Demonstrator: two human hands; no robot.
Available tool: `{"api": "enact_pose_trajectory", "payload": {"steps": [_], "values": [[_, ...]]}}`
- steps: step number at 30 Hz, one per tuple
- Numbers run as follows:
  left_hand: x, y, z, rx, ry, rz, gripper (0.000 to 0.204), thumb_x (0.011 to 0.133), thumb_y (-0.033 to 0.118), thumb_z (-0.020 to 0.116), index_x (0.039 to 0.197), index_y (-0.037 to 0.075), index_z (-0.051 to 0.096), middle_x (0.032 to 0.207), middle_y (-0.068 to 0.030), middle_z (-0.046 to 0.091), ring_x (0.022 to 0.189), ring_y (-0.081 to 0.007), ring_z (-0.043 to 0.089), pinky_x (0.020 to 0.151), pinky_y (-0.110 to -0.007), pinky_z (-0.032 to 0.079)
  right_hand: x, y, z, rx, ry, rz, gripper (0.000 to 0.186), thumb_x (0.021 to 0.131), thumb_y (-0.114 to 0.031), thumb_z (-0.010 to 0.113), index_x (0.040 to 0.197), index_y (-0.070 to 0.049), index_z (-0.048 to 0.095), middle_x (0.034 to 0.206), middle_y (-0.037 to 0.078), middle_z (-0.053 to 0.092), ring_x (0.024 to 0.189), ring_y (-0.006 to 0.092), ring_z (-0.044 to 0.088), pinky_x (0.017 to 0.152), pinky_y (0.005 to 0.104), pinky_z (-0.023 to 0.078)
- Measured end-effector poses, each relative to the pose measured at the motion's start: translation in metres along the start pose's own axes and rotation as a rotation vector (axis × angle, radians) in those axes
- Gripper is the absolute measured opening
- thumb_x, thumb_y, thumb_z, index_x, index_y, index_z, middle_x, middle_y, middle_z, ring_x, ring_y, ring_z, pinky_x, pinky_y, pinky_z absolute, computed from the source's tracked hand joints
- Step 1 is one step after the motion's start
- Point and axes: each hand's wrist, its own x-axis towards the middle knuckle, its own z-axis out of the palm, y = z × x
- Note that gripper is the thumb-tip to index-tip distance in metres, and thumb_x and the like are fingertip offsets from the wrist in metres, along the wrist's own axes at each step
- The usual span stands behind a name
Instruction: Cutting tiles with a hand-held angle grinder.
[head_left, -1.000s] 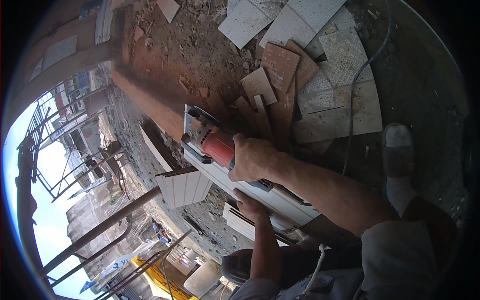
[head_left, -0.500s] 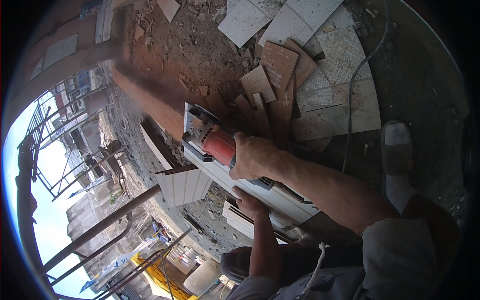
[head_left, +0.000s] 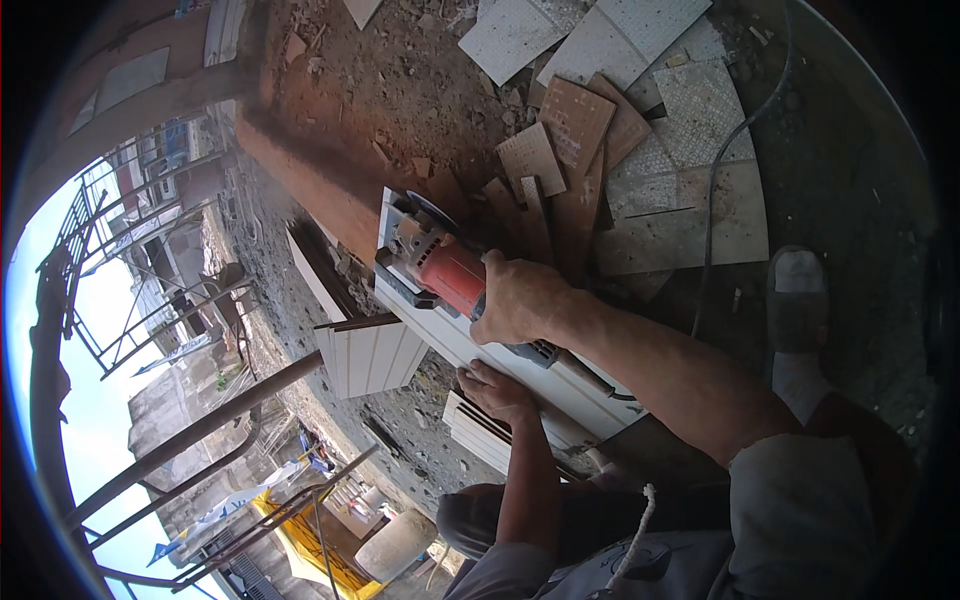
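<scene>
My right hand [head_left: 525,298] is wrapped round the body of a red angle grinder [head_left: 452,278]. The grinder's dark disc [head_left: 433,212] stands at the far end of a long white striped tile [head_left: 440,338], over its right edge. On that tile, near its left edge, my left hand [head_left: 498,391] lies with its fingers stretched out, nearer to me than the grinder. A black cord [head_left: 590,377] runs back from the grinder's rear and passes under my right forearm. How deep the disc sits in the tile cannot be made out.
Loose brown and white tiles [head_left: 575,125] lie scattered beyond my right forearm. A striped tile piece [head_left: 372,357] and a small tile stack [head_left: 480,428] are on the left. A cable [head_left: 711,200] crosses the right side, near a shod foot [head_left: 797,290]. Metal poles [head_left: 200,440] stand left.
The whole view has shifted slightly. My left hand's fingers now lie more spread over the tile. The right hand keeps its hold on the grinder at the tile's far end.
</scene>
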Motion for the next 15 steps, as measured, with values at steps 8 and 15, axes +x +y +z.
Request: {"api": "enact_pose_trajectory", "payload": {"steps": [8,15], "values": [[0.002,-0.002,0.004,-0.076,-0.023,-0.097,0.07,0.099,0.049,0.037,0.137,-0.009,0.04,0.129,-0.0327,0.051,0.118,-0.042,0.053,0.099,-0.044,0.043,-0.002,0.002,-0.001,-0.001,-0.006,-0.005,0.073,0.066,-0.031,0.073,0.119,0.01,0.043,0.104,0.03,0.064,0.098,0.039,0.067,0.089,0.0401,0.053],[0.0,-0.002,0.004,-0.114,-0.035,-0.129,0.067,0.099,0.051,0.039,0.136,-0.004,0.042,0.132,-0.0293,0.05,0.119,-0.0434,0.052,0.098,-0.048,0.043,-0.004,0.006,0.002,0.008,0.021,-0.023,0.071,0.066,-0.031,0.073,0.116,0.01,0.044,0.101,0.03,0.065,0.096,0.039,0.067,0.087,0.0404,0.054]]}}
